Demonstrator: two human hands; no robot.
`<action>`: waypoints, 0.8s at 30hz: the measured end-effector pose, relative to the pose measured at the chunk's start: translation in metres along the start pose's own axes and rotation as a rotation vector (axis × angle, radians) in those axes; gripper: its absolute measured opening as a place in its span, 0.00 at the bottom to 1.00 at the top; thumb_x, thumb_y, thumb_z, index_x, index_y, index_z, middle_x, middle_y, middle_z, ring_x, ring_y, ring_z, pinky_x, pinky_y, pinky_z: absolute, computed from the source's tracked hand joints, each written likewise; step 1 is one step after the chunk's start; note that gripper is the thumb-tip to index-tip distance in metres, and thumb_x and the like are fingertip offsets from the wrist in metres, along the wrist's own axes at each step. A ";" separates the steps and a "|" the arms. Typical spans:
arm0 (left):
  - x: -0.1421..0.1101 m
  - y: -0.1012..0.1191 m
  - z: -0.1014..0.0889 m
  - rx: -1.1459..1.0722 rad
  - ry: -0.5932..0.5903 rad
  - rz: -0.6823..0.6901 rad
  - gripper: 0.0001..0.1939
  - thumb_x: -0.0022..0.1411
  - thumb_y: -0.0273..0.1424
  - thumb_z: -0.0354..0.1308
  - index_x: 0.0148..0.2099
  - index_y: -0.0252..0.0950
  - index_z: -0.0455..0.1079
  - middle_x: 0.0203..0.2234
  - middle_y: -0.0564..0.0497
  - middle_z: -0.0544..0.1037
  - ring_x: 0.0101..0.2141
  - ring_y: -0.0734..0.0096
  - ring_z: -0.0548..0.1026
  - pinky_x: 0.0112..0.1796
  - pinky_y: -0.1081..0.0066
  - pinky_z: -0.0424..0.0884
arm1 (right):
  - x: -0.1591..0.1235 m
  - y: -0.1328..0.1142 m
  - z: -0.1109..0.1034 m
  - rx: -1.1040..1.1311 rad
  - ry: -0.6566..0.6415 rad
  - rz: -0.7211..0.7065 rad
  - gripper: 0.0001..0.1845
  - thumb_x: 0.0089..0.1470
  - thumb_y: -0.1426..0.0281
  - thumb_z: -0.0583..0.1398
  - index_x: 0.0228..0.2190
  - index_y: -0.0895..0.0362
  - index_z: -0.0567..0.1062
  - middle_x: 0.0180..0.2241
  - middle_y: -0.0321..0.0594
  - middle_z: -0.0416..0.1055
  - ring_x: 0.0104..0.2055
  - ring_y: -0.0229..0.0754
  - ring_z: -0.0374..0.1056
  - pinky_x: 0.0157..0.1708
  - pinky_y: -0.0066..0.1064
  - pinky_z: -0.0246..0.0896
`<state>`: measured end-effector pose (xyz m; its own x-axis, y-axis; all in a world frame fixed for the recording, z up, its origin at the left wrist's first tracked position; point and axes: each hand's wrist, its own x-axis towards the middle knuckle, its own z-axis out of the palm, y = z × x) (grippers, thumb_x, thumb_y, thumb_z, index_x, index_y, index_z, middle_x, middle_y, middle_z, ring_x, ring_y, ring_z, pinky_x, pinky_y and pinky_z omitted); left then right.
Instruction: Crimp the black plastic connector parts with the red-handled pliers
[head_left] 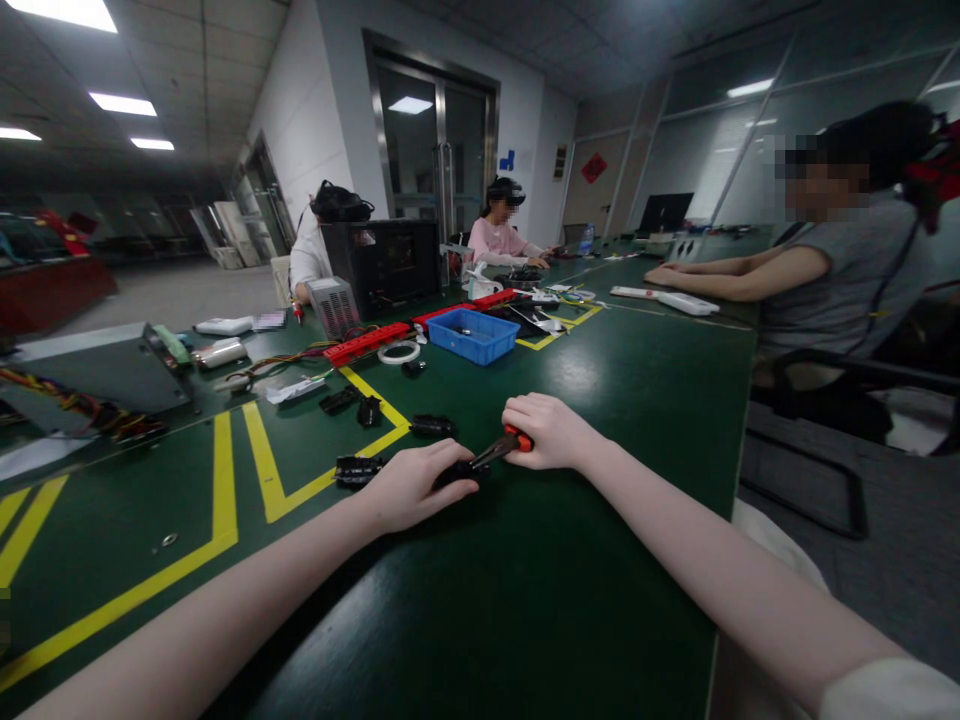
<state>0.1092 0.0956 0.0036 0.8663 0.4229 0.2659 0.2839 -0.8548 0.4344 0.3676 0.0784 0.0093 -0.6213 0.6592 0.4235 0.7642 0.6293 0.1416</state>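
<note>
My right hand (pixel 551 430) is wrapped round the red-orange handles of a pair of pliers (pixel 491 453). Their narrow jaws point left, to a black plastic part (pixel 455 472) lying low over the green table. Around that part my left hand (pixel 412 485) is closed, thumb on the near side and fingers on the far side. Whether the jaws grip the part or only touch it I cannot tell. Just left of my left hand lies a similar black part (pixel 358 470), and another black piece (pixel 433 426) rests beyond my fingers.
Farther off stand a blue bin (pixel 474 336), a red strip (pixel 367 345), a white ring (pixel 399 352) and a black case (pixel 382 268). More black pieces (pixel 339 400) lie by the yellow tape (pixel 375 396). A metal box with cables (pixel 97 375) is at left. Co-workers sit around the table.
</note>
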 end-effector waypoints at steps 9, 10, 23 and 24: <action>0.000 -0.001 0.002 -0.017 0.002 -0.042 0.14 0.68 0.40 0.50 0.50 0.38 0.65 0.41 0.48 0.73 0.40 0.65 0.74 0.40 0.68 0.68 | 0.001 -0.002 0.004 0.033 -0.080 0.060 0.08 0.47 0.65 0.59 0.26 0.56 0.65 0.28 0.39 0.65 0.30 0.40 0.58 0.32 0.31 0.49; 0.000 -0.002 0.002 -0.020 0.003 -0.044 0.14 0.68 0.39 0.50 0.50 0.38 0.65 0.41 0.48 0.73 0.40 0.65 0.74 0.40 0.68 0.68 | 0.001 -0.002 0.004 0.037 -0.086 0.063 0.09 0.47 0.66 0.59 0.26 0.56 0.65 0.28 0.39 0.65 0.30 0.40 0.58 0.33 0.31 0.49; 0.000 -0.004 0.004 0.066 0.046 -0.044 0.16 0.65 0.39 0.54 0.52 0.39 0.64 0.41 0.50 0.73 0.38 0.66 0.74 0.37 0.70 0.68 | 0.004 -0.005 0.003 0.084 -0.156 0.127 0.09 0.47 0.66 0.59 0.24 0.56 0.64 0.27 0.38 0.66 0.31 0.40 0.61 0.34 0.31 0.50; 0.000 -0.004 0.004 0.075 0.056 -0.036 0.16 0.65 0.39 0.54 0.53 0.40 0.63 0.41 0.50 0.73 0.38 0.67 0.74 0.37 0.70 0.68 | 0.004 -0.005 0.003 0.086 -0.156 0.132 0.09 0.47 0.66 0.59 0.24 0.56 0.64 0.27 0.38 0.66 0.31 0.40 0.61 0.34 0.31 0.50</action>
<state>0.1101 0.0978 -0.0019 0.8314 0.4679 0.2998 0.3459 -0.8580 0.3797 0.3610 0.0788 0.0076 -0.5413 0.7897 0.2888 0.8272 0.5618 0.0141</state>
